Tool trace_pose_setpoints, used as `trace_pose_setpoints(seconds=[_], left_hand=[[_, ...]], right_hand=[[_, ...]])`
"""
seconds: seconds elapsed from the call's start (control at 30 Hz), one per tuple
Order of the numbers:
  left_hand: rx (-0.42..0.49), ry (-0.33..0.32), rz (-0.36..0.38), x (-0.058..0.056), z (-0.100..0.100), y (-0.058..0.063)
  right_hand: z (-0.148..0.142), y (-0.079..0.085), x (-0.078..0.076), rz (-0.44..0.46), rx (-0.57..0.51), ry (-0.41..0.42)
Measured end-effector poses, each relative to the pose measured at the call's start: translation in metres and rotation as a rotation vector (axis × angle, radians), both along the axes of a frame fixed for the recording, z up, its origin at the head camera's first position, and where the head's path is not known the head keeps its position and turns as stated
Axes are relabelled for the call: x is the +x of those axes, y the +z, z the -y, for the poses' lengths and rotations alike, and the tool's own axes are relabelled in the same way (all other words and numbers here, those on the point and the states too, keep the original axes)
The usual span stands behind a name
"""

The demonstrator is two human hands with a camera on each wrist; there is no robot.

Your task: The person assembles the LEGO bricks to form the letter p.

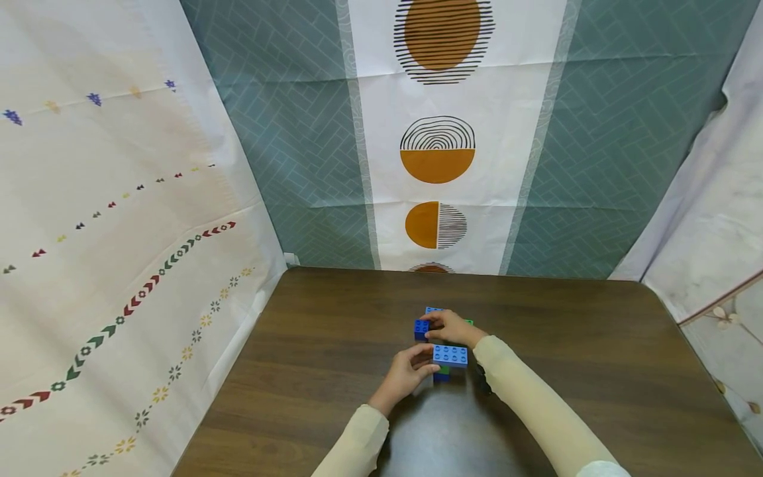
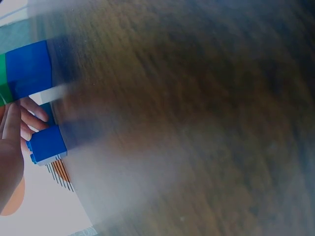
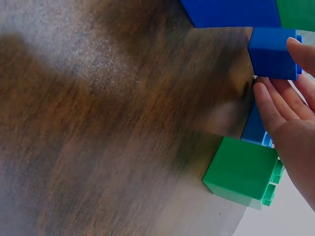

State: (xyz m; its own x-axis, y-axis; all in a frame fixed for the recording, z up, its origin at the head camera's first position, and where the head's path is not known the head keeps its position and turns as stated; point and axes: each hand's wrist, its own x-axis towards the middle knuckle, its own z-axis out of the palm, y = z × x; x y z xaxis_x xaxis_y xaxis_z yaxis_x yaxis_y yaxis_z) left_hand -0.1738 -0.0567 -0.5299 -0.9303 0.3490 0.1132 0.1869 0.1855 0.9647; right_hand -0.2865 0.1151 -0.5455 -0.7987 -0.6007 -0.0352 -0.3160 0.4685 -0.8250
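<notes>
Block stack (image 1: 450, 356) is gripped by the left hand (image 1: 402, 379); dark-blue block (image 1: 421, 330), behind and left of the stack, is pinched by the right hand (image 1: 451, 327). Stacking is judged underway; clean lift required.

Lighting: even, fairly bright where I stand. Dark-brown wood-grain tabletop (image 1: 310, 371): pale sheen at near middle, soft shadows beside both cream fabric sleeves (image 1: 536, 401). Wrist views: dimmer; tabletop grain smeared in the left, speckled in the right; whitish glare hazing both.
</notes>
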Motion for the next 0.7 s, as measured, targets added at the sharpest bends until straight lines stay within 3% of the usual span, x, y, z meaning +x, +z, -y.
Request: trace_pose_setpoints(seconds=[0.37,0.7], left_hand=[[0.000,-0.004,-0.003,0.001,-0.001,0.000],[-0.004,0.010,0.004,-0.015,-0.001,-0.036]], right_hand=[[-0.003,-0.002,0.001,-0.025,-0.012,-0.015],[-0.007,0.006,0.002,-0.005,-0.012,-0.043]])
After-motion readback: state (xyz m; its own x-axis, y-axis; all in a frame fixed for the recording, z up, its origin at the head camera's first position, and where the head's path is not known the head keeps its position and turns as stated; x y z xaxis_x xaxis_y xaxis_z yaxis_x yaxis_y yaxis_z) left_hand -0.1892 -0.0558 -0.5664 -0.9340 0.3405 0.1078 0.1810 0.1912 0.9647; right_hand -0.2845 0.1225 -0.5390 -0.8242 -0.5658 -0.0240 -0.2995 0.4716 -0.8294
